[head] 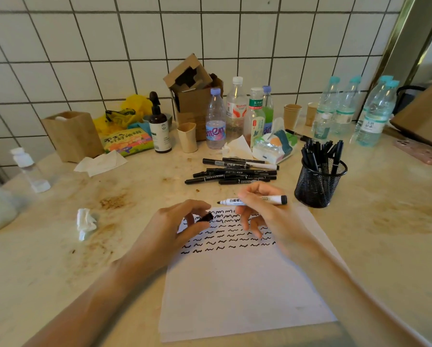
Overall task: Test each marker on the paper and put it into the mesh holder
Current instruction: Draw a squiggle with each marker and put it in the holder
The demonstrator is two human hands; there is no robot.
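The paper (pixel 237 279) lies flat on the table (pixel 385 246) and serves as the reference for all positions below. Left of the paper, a crumpled tissue (pixel 86 222) rests on the table surface. Over the upper left corner of the paper, the left hand (pixel 177 224) is closed around a small black cap (pixel 206 217), pinched between the thumb and fingertips. Rows of short black wavy test strokes cover the upper part of the paper; the lower part is unmarked. Above the top edge of the paper, the right hand (pixel 257 209) grips a white-barrelled marker (pixel 253 199) roughly level, with the uncapped black tip pointing left toward the cap and the black end pointing right. The tip appears to be clear of the paper, though the angle makes this hard to confirm. Beyond the top edge of the paper, a loose pile of black markers (pixel 235 172) lies on the table. Beyond the upper right corner of the paper stands the black mesh holder (pixel 318 186), upright and loaded with several black markers standing on end.
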